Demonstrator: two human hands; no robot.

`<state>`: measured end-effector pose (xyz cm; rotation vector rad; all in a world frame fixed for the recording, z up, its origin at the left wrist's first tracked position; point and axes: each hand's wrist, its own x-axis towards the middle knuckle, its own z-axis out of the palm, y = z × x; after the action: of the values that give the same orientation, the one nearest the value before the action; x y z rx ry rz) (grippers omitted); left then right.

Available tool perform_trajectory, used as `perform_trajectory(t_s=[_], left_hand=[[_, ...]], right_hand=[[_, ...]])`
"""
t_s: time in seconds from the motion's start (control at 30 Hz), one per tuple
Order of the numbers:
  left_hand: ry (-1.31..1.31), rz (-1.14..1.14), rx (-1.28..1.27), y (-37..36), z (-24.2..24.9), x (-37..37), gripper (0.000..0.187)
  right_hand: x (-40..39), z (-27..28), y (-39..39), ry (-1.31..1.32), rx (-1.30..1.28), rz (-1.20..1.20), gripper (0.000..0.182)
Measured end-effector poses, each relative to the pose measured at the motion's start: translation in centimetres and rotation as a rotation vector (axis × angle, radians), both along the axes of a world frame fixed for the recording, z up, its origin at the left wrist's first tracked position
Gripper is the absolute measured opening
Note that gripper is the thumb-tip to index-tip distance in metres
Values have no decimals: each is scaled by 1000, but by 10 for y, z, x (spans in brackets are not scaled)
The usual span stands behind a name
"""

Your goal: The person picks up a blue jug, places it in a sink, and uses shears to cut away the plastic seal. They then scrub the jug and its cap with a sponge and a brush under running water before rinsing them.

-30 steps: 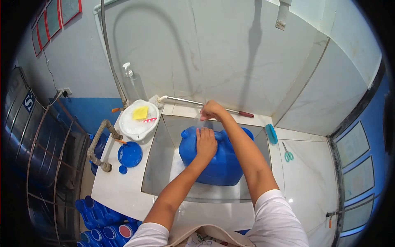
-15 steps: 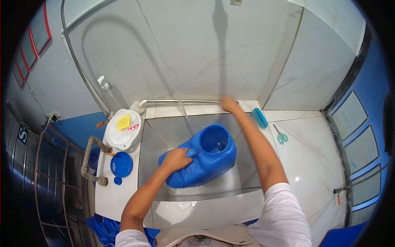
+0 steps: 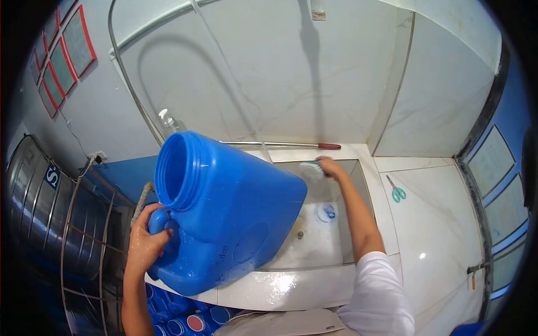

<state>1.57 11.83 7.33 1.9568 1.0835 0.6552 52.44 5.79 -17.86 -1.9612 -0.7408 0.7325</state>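
Note:
My left hand (image 3: 148,238) is wrapped round the handle of a large blue plastic jug (image 3: 241,207). The jug is tilted over the sink's left side, its uncapped round mouth facing up and left, and wet drops cling to it. In my right hand (image 3: 330,166), over the back of the sink, is a scrub brush (image 3: 311,169) with pale bristles and a teal back, slightly blurred. Below lies the sink (image 3: 308,252), with a round white-and-blue piece (image 3: 327,211) on its bottom.
A metal rod with a dark red grip (image 3: 329,147) rests along the back ledge. Teal-handled scissors (image 3: 397,190) lie on the right counter. Behind the jug stands a pump bottle (image 3: 167,119). Several blue containers (image 3: 178,325) are below at the front, and a steel tank (image 3: 56,207) is left.
The jug has been lifted out of the sink and swung left, its mouth turning left. My right hand has left the rod and taken the brush from the sink's right rim.

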Motion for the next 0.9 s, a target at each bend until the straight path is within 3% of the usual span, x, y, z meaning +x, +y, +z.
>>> perform_trajectory(t_s=[0.07, 0.13, 0.17, 0.23, 0.3, 0.4, 0.47, 0.5, 0.57, 0.63, 0.7, 0.8, 0.83, 0.9], left_hand=[[-123, 54, -48, -6, -8, -13, 61], [-185, 95, -98, -12, -19, -20, 63], [-194, 119, -120, -11, -32, -25, 62], [-214, 185, -148, -17, -46, -25, 61], [-238, 210, -175, -19, -59, -27, 61], [-288, 218, -260, -9, -79, -32, 59], [-297, 221, -270, -11, -84, -32, 58], [-302, 226, -278, -11, -86, -33, 58], [-314, 226, -286, -17, -93, -30, 58], [-299, 288, -250, -22, -95, -29, 57], [-332, 283, -232, -17, -98, -30, 57], [-302, 256, -284, -15, -101, -29, 57], [-297, 280, -266, -16, -103, -27, 57], [-288, 300, -244, -19, -107, -24, 57]], right_hand=[[-21, -32, 38, 464, -84, 52, 30], [-55, -81, 68, 939, 149, 202, 34], [-86, -81, 60, 969, 143, 209, 38], [-141, -109, 46, 918, 370, 367, 44], [-176, -155, 18, 1161, 182, 167, 49], [-134, -111, 28, 1077, 343, 221, 51], [-81, -38, 50, 1043, 231, 290, 48], [-71, -28, 60, 1037, 210, 285, 48], [-84, -60, 64, 926, 204, 301, 47], [-123, -133, 35, 614, 178, 388, 46], [-146, -156, 2, 778, 125, 266, 45], [-86, -136, 19, 617, 156, 296, 43], [-84, -41, 29, 1044, 178, 61, 41], [-82, -62, 31, 938, 196, 117, 41]])
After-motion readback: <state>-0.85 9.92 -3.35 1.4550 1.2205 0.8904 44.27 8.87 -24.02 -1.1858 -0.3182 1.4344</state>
